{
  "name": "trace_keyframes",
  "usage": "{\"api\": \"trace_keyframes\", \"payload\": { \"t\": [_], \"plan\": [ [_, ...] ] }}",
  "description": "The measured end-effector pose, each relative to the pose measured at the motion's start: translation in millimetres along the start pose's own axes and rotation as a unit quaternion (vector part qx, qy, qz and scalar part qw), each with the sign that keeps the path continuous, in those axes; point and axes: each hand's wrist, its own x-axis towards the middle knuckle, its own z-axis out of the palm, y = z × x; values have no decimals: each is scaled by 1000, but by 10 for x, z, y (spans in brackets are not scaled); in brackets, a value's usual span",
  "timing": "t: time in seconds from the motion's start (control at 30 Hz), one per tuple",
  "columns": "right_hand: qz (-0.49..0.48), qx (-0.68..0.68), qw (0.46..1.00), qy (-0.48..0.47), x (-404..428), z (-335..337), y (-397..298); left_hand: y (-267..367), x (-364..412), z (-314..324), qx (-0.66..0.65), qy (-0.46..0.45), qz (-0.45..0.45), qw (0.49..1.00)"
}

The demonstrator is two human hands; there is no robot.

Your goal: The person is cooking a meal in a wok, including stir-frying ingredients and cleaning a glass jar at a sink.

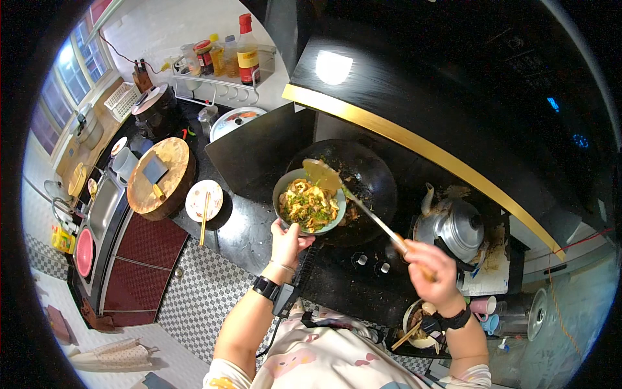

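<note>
My left hand (pixel 288 241) grips the near rim of a grey-green bowl (pixel 281 214) heaped with cooked egg and chopped greens (pixel 309 202). With my right hand (pixel 432 267) I hold the wooden handle of a metal cooking spatula (pixel 324 175). Its blade is over the bowl's far edge and has bits of food on it. Behind and partly under the bowl lies a dark wok (pixel 374 180) with scraps of food, its near left part hidden by the bowl.
A metal kettle (pixel 449 228) stands right of the wok. A splash guard (pixel 262 150) is at the left. Further left are a small plate (pixel 197 194) with chopsticks and a round chopping block (pixel 180 160) bearing a cleaver (pixel 155 168). The range hood's gold edge (pixel 413 138) hangs above. A food bowl (pixel 407 316) sits near my right wrist.
</note>
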Motion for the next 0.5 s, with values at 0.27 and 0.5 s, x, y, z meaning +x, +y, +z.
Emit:
{"api": "trace_keyframes", "payload": {
  "t": [0.27, 0.5],
  "plan": [
    [293, 220, 894, 259, 268, 15, 490, 40, -135, -177, -18, 12, 17, 1000],
    [398, 106, 895, 169, 566, -208, 904, 43, -351, -436, -18, 24, 31, 999]
  ]
}}
